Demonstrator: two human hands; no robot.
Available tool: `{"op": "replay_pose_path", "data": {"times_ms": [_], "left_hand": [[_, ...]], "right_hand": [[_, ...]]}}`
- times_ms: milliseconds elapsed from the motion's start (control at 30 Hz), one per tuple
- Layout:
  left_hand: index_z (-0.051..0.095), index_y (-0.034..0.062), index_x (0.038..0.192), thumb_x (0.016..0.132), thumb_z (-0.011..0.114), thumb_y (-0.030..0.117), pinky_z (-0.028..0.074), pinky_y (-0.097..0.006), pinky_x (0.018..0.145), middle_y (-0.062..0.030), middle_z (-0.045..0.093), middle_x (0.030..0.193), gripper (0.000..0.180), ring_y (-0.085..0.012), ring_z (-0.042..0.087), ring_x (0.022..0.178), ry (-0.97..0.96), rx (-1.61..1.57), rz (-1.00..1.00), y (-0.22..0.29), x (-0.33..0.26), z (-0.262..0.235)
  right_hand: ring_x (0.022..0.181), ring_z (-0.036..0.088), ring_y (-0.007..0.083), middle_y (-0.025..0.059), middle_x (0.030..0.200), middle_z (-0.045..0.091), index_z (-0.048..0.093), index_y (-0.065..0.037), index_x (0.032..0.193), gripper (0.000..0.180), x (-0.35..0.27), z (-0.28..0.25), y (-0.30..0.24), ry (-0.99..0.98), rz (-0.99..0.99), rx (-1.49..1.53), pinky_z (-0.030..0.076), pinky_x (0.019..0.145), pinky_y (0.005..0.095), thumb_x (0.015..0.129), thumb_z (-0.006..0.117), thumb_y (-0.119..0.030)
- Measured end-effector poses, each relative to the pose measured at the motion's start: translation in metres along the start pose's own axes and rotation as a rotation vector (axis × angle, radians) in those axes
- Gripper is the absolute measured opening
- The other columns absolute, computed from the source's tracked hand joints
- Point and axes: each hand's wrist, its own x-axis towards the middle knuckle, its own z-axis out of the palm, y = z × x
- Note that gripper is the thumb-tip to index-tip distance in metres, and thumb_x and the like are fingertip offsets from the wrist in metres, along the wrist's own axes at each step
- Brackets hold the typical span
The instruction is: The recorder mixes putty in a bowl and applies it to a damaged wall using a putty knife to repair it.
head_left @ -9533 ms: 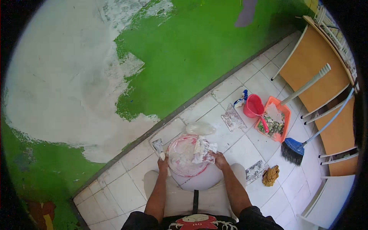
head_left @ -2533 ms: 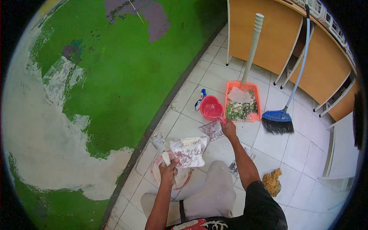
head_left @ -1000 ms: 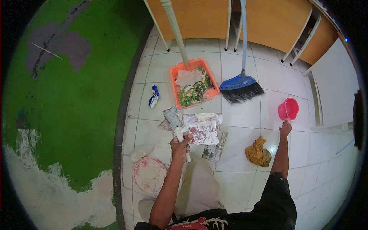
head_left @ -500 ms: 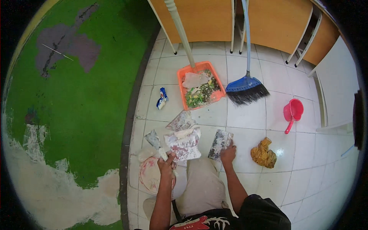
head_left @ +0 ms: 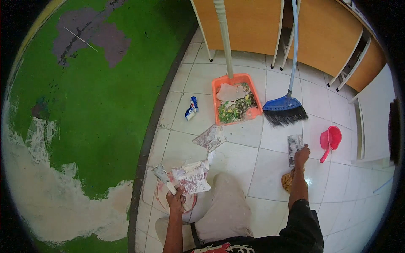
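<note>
Plaster-smeared tools fill both hands: the left hand (head_left: 176, 197) is closed around a putty knife (head_left: 163, 178) and a caked board (head_left: 193, 177) above the bucket (head_left: 162, 198); the right hand (head_left: 301, 154) grips a trowel (head_left: 294, 146) on the floor tiles (head_left: 236, 158). The green wall (head_left: 84, 105) looks partly patched, two bare areas remaining; one dustpan (head_left: 234, 101), one broom (head_left: 286, 110), one red scoop (head_left: 330, 140), one loose board (head_left: 210, 137).

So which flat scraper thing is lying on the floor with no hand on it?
The smeared trowel lying alone on the tile below the orange dustpan. The right hand holds another; the left hand grips a third.
</note>
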Motion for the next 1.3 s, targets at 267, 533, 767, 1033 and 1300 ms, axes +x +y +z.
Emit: {"op": "replay_pose_path", "data": {"times_ms": [267,533,767,1033,1300], "left_hand": [[0.059,0.0029,0.095,0.080,0.075,0.005,0.033,-0.025,0.037,-0.0013,0.057,0.066,0.022,-0.0083,0.043,0.041,0.060,-0.022,-0.073,-0.005,0.008,0.006],[0.059,0.0100,0.091,0.081,0.073,0.001,0.033,-0.023,0.036,0.0017,0.059,0.069,0.019,-0.0061,0.042,0.040,0.046,-0.028,-0.025,0.005,0.011,0.007],[0.059,0.0025,0.096,0.080,0.074,0.001,0.033,-0.023,0.036,-0.0020,0.058,0.067,0.022,-0.0078,0.043,0.040,0.066,-0.147,-0.031,0.007,0.012,0.017],[0.060,0.0066,0.094,0.081,0.074,0.002,0.032,-0.023,0.037,-0.0013,0.059,0.070,0.020,-0.0074,0.042,0.041,-0.015,-0.040,-0.005,0.027,0.017,0.034],[0.058,0.0041,0.092,0.081,0.073,0.002,0.032,-0.023,0.036,-0.0020,0.058,0.071,0.019,-0.0076,0.042,0.041,-0.057,-0.077,0.012,0.031,-0.001,0.028]], "right_hand": [[0.110,0.056,0.0363,0.0188,0.114,0.060,0.057,0.000,0.116,0.040,0.029,-0.013,-0.149,0.267,-0.440,0.674,0.043,0.097,0.0435,0.078,0.066,-0.004],[0.140,0.029,0.0358,0.0246,0.151,0.029,0.018,0.002,0.150,0.114,0.138,-0.176,-0.482,0.078,-0.594,1.342,0.028,0.114,0.0412,0.066,0.086,-0.032],[0.115,0.056,0.0435,0.0307,0.121,0.057,0.041,0.006,0.132,0.082,0.215,-0.190,-0.542,-0.133,-0.520,1.066,0.045,0.096,0.0489,0.076,0.076,-0.041],[0.095,0.062,0.0475,0.0312,0.097,0.064,0.050,0.006,0.114,0.049,0.173,-0.275,-0.509,0.005,-0.522,0.874,0.049,0.084,0.0535,0.088,0.064,-0.033],[0.092,0.064,0.0446,0.0298,0.095,0.065,0.056,0.006,0.106,0.053,0.163,-0.375,-0.415,0.115,-0.593,0.897,0.050,0.081,0.0506,0.086,0.066,-0.042]]}}
